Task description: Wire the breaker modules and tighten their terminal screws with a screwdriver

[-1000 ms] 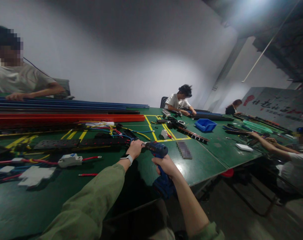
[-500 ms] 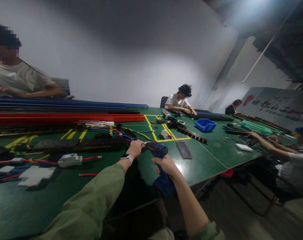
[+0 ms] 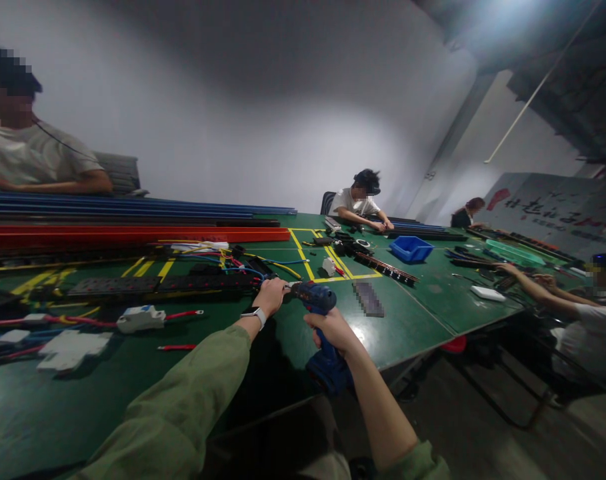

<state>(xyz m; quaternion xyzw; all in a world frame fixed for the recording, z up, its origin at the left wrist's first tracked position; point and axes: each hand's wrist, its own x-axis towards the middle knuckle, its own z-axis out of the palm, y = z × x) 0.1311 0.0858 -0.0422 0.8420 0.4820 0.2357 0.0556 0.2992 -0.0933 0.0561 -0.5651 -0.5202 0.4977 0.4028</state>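
My right hand (image 3: 334, 329) is wrapped round the handle of a blue cordless drill (image 3: 317, 298), whose front points left. At the drill's tip, my left hand (image 3: 271, 297) is closed at the right end of a long black socket strip (image 3: 203, 287); what its fingers pinch is too small to make out. Coloured wires (image 3: 237, 259) run over that end of the strip. Nearer me on the green table (image 3: 13, 413) lie a white breaker (image 3: 141, 319) with a red lead, a white block (image 3: 73, 351) and a short red wire (image 3: 177, 347).
Red rails (image 3: 133, 237) and blue rails (image 3: 133, 205) lie behind the strip. To the right are a phone (image 3: 368, 299), a copper-coloured strip (image 3: 387, 268), a blue bin (image 3: 411, 249) and a white box (image 3: 487, 294). Several people sit around the tables.
The person at the far left has shifted slightly, the forearm moving left. My hands and the drill have hardly moved.
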